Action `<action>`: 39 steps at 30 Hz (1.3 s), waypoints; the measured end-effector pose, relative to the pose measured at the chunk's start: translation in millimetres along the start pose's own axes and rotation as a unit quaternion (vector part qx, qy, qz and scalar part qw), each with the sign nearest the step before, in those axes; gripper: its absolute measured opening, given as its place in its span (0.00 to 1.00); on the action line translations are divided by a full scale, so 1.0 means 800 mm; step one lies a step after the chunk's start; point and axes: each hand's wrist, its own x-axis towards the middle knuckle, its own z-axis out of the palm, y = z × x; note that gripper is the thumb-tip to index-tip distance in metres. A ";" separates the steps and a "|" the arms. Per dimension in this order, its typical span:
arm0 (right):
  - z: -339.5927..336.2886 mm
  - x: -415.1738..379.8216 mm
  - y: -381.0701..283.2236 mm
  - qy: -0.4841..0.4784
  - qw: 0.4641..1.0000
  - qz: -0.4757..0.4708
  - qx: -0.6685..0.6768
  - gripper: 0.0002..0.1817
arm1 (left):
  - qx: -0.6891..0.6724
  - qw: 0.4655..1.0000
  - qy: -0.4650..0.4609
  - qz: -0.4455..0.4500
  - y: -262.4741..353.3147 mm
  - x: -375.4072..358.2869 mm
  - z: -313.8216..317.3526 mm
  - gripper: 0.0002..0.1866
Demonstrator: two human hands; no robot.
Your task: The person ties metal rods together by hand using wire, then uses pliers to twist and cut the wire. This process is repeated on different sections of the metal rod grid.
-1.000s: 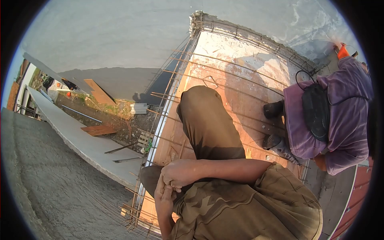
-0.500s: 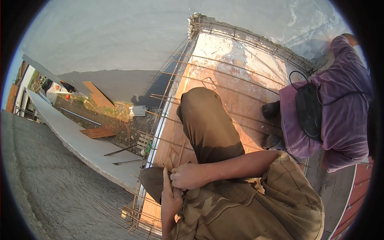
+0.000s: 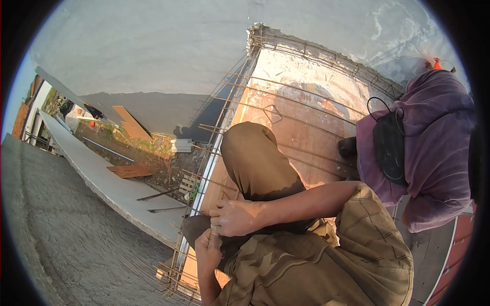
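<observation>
Brown cloth covers the person squatting on a worn orange wooden panel (image 3: pixel 278 61), one bent knee (image 3: pixel 255 158) raised near the panel's left edge. The right hand (image 3: pixel 237 218) is curled closed, its fingertips meeting those of the left hand (image 3: pixel 208 250), whose fingers are bunched together. Whether anything small is pinched between them cannot be told. They meet over the other knee, just inside that left edge, close to thin steel rods (image 3: pixel 208 127) that cross the panel and jut past a pale metal strip (image 3: pixel 210 164) along the same edge.

Near the panel's right edge, a co-worker in purple (image 3: pixel 436 137) bends away, a black bag (image 3: pixel 389 148) at the waist and a dark boot (image 3: pixel 348 147) on the panel. Beyond the left edge lies rough ground (image 3: pixel 159 158), seemingly well below, with a slatted pallet (image 3: pixel 190 184).

The chief risk seems to be balance: leaning outward over that edge could tip the person off it. A sleeve or trouser leg could snag on a rod's bare end, and the rods could trip a shifting foot. Anything small in the fingers could slip over the edge if their grip loosened.
</observation>
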 end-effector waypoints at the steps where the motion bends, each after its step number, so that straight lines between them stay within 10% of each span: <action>1: -0.002 0.001 0.000 -0.014 1.000 -0.012 -0.011 0.09 | 0.002 1.000 -0.010 0.003 0.002 0.002 -0.001 0.18; 24: -0.144 0.064 0.172 0.018 0.998 0.002 -0.067 0.05 | 0.097 0.974 0.073 0.192 0.128 0.078 -0.044 0.21; 29: -0.163 0.040 0.250 -0.028 0.991 0.107 -0.075 0.15 | -0.001 0.966 0.041 0.253 0.153 0.181 -0.042 0.23; 35: -0.081 -0.061 0.314 0.038 0.968 0.246 -0.035 0.16 | 0.024 0.993 -0.084 0.076 0.137 0.326 -0.004 0.24; 39: 0.057 -0.183 0.328 -0.065 0.769 0.618 0.151 0.18 | 0.031 0.987 0.033 0.152 0.002 0.414 0.053 0.22</action>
